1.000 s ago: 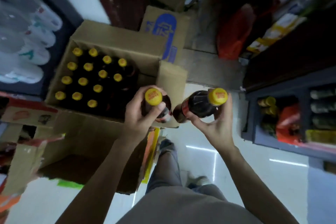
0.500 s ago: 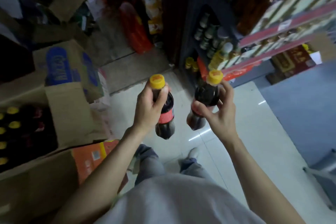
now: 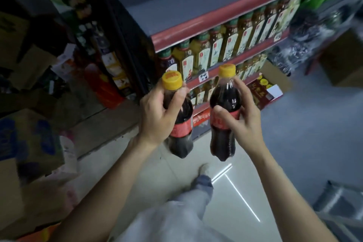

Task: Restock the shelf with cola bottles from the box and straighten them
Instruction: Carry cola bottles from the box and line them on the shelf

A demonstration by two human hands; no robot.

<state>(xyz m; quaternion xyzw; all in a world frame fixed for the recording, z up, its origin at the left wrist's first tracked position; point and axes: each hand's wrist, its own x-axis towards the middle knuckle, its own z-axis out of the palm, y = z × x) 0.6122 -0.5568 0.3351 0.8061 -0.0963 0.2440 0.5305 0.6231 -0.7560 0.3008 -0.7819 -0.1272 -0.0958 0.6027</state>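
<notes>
I carry two cola bottles with yellow caps and red labels, both upright in front of me. My left hand (image 3: 157, 118) grips the neck and shoulder of the left cola bottle (image 3: 180, 133). My right hand (image 3: 241, 122) holds the right cola bottle (image 3: 224, 139) around its upper body. Just beyond them stands the red-edged shelf (image 3: 216, 15), its rows filled with yellow-green tea bottles (image 3: 204, 53). The box of cola bottles is out of view.
Cardboard boxes (image 3: 29, 143) pile up at the left, with a dark rack (image 3: 121, 45) of goods behind them. An open carton (image 3: 269, 86) lies on the floor by the shelf's foot. A metal step (image 3: 337, 202) sits at lower right. My legs stand on pale tiles (image 3: 137, 163).
I have turned right from the cola box toward the shelf, both bottles still in my hands. The right bottle has gone from tilted to upright, and the shelf is now close in front.
</notes>
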